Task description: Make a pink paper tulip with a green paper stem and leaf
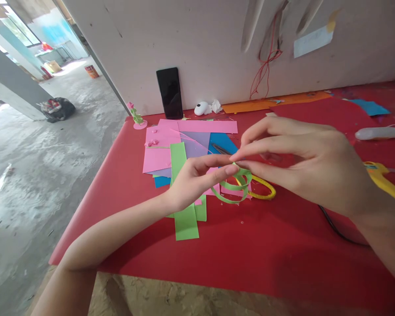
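Over the red table (171, 259), both hands are meeting right around the middle of the view, pinching the same curly green paper strip (234, 189). Left hand (197, 180) comes in from about 7 o'clock, thumb and forefinger closed on the top of the strip where it starts looping. Right hand (302, 160) reaches in from 4 o'clock and has its fingertips nipped on that same spot, so the two sets of fingers are basically touching each other. The strip hangs down below them in a couple of loose coils, just above the tabletop. Right under the coils there's a pair of scissors with yellow handles (261, 189), blades pointing off toward 11 o'clock. At 9 o'clock from the hands sits a messy stack of colored paper (171, 140), pink, purple and blue sheets with long green strips (184, 210) laid across. Up at 12 o'clock a black phone (169, 92) leans upright against the wall, and a small white thing I can't make out sits just beside it. Off at 3 o'clock a yellow glue gun (383, 181) lies near the right wrist, with a white tube-like thing (380, 133) further back.
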`<state>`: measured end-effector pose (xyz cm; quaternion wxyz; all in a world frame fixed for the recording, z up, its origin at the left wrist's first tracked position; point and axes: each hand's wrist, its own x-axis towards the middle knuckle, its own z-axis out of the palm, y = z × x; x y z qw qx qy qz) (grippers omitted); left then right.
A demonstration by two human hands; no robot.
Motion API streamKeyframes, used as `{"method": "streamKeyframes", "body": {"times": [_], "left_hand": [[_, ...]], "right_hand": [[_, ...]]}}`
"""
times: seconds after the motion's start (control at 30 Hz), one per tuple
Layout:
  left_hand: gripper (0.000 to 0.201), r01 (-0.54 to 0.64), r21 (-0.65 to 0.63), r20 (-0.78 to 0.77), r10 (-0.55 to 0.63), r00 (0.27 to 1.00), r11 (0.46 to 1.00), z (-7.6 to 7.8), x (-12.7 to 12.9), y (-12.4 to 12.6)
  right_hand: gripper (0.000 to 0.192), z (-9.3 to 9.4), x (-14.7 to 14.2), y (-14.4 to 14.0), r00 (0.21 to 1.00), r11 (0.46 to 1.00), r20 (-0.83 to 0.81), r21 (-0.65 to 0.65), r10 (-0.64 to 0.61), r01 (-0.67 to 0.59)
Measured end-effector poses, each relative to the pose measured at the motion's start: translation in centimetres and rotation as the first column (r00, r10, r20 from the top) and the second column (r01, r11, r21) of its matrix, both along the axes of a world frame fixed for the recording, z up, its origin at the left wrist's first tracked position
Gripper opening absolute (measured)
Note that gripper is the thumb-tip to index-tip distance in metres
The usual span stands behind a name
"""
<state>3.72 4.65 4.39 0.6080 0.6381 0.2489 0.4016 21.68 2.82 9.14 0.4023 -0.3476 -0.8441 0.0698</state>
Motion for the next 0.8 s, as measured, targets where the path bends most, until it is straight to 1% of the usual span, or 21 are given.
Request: {"method": "streamKeyframes", "body": {"times": [0.17, 0.37, 0.4, 0.47, 0.57, 0.63, 0.73, 0.8], "left_hand": [[0.027, 0.031, -0.022, -0.021, -0.031, 0.999, 0.999, 0.22, -0.12, -0.22], [0.017, 0.061, -0.004, -0.030, -0.061, 0.998, 0.998, 0.48, -0.14, -0.45], [0.016, 0.044, 0.006, -0.029, -0.044, 0.999, 0.999, 0.48, -0.12, -0.49], [0.014, -0.034, 0.054, -0.021, 0.036, 0.999, 0.998, 0.43, -0.05, -0.58], [0.017, -0.148, 0.138, 0.027, 0.145, 0.989, 0.979, 0.31, 0.02, -0.68], [0.016, -0.163, 0.147, 0.050, 0.157, 0.986, 0.976, 0.22, 0.03, -0.69], [0.013, -0.172, 0.127, 0.048, 0.167, 0.985, 0.977, 0.13, -0.04, -0.63], [0.012, -0.204, 0.154, 0.035, 0.201, 0.979, 0.967, 0.16, -0.09, -0.57]], "right_hand": [[0.007, 0.23, -0.21, -0.04, 0.999, 0.999, -0.024, -0.050, -0.022, 0.021], [0.009, 0.10, -0.47, -0.04, 0.990, 0.975, -0.139, -0.221, -0.007, -0.024], [0.010, 0.04, -0.48, 0.01, 0.988, 0.968, -0.153, -0.248, -0.006, -0.033], [0.011, -0.08, -0.48, 0.14, 0.984, 0.953, -0.176, -0.297, 0.010, -0.063], [0.009, -0.26, -0.49, 0.40, 0.979, 0.938, -0.201, -0.336, 0.012, -0.081], [0.008, -0.39, -0.50, 0.55, 0.976, 0.930, -0.216, -0.358, 0.002, -0.081], [0.007, -0.49, -0.48, 0.63, 0.972, 0.911, -0.234, -0.402, -0.003, -0.094], [0.006, -0.41, -0.50, 0.54, 0.969, 0.901, -0.245, -0.425, -0.021, -0.088]]}}
